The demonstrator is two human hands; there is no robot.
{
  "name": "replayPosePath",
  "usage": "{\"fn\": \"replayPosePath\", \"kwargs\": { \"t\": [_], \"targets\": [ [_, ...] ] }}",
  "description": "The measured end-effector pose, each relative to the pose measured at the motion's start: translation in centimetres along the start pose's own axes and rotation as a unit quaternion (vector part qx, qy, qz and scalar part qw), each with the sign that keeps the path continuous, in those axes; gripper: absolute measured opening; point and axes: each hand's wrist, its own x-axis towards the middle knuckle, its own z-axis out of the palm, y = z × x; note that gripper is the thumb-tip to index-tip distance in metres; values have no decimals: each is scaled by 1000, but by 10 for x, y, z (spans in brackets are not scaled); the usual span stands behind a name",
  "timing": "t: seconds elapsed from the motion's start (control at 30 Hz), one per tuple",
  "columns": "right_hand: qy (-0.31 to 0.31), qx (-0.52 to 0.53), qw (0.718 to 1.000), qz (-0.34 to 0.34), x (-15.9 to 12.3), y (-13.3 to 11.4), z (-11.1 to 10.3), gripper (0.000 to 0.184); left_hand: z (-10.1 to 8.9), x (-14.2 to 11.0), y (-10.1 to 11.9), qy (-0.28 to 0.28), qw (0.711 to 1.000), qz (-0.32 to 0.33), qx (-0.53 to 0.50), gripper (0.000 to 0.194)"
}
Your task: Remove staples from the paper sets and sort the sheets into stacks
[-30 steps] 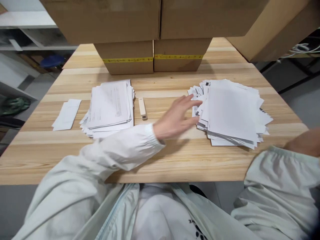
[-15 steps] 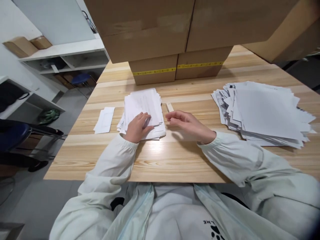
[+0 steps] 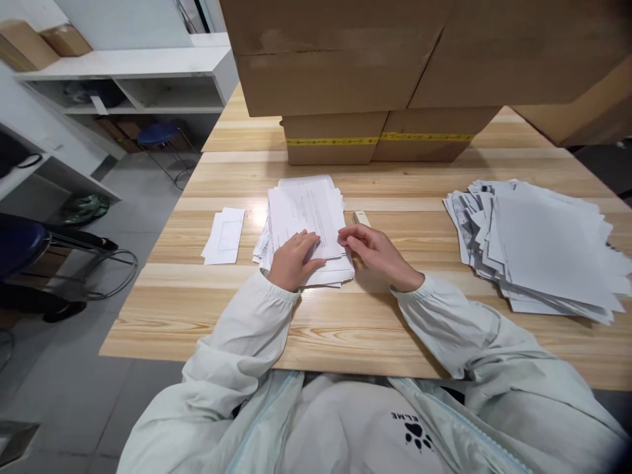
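A stack of printed paper [image 3: 303, 207] lies in front of me, its edges uneven. My left hand [image 3: 295, 260] rests flat on the lower part of the stack, fingers stretched and thumb apart. At the right edge of the same stack, my right hand [image 3: 380, 255] has thumb and fingertips drawn together in a pinch on the edge of a sheet. Just behind the right hand is a small beige object [image 3: 361, 218], partly covered by the fingers; its kind is unclear.
White paper slips [image 3: 223, 236] lie to the left. A larger messy paper pile [image 3: 548, 243] sits on the right of the wooden table [image 3: 197, 316]. Stacked cardboard boxes [image 3: 336, 72] rise at the back. A blue stool [image 3: 158, 133] stands on the floor beyond.
My right hand has moved left, from just off the stack to its right edge. My left hand stays flat on the paper. The camera view has shifted.
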Motion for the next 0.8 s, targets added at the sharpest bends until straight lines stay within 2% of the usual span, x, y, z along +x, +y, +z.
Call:
{"fn": "replayPosePath", "kwargs": {
  "t": [0.3, 0.6, 0.8],
  "targets": [
    [-21, 140, 984, 106, -6, -21, -7, 30, 5, -2, -2, 9, 1000, 4, -8, 39],
    [-23, 162, 980, 117, -6, -22, -10, 30, 1, -3, -4, 14, 999, -4, -32, 39],
    [-26, 177, 978, 110, -8, -22, -7, 28, 0, -4, -4, 26, 999, 19, -31, 35]
  ]
}}
